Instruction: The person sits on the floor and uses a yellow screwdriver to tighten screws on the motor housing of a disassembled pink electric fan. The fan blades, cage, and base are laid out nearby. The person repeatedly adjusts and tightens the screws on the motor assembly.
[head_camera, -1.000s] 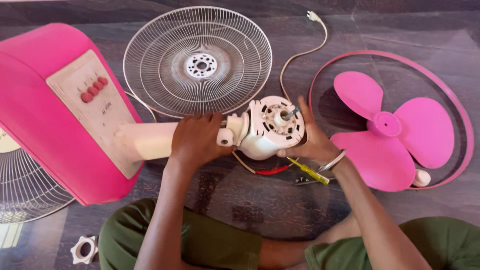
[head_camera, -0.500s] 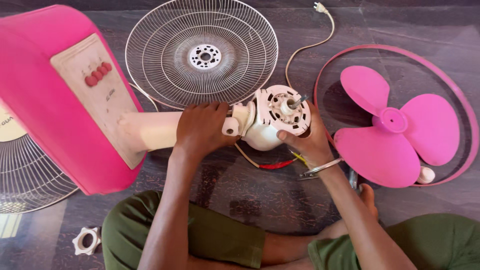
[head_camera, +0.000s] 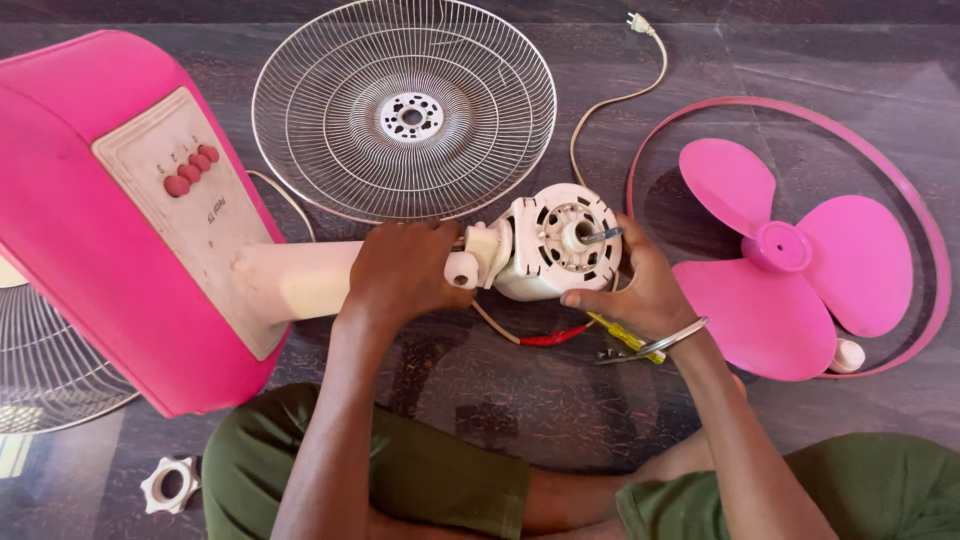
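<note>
Left hand: the left hand (head_camera: 405, 270) is clenched over the cream plastic neck (head_camera: 300, 280) of the fan, knuckles up, its fingertips just beside the small cream knuckle joint behind the motor.
Right hand: the right hand (head_camera: 640, 290) grasps the white round fan motor housing (head_camera: 555, 245) from its far side, thumb under the front rim, fingers curled behind it; a metal bangle (head_camera: 665, 340) sits on the wrist.
Motor: held between the two hands, lying on its side, its short metal shaft (head_camera: 598, 236) pointing toward the right-hand fingers.
Base: the big pink fan base with a cream button panel (head_camera: 110, 220) lies past the left hand's wrist side, joined to the neck.
Below the fingers: a red-sleeved wire (head_camera: 548, 338) and a yellow-handled screwdriver (head_camera: 620, 336) lie on the dark stone floor (head_camera: 480, 400), just under the right palm.
Beyond the knuckles: a round white wire fan grille (head_camera: 405, 105) lies flat, near the left hand.
Past the right hand: a pink three-blade fan propeller (head_camera: 780, 255) lies inside a pink ring rim (head_camera: 925, 235).
Cord: a cream power cord with plug (head_camera: 610, 100) runs away above the right fingers.
Near the knee: a white plastic lock nut (head_camera: 168, 484), well apart from both hands.
</note>
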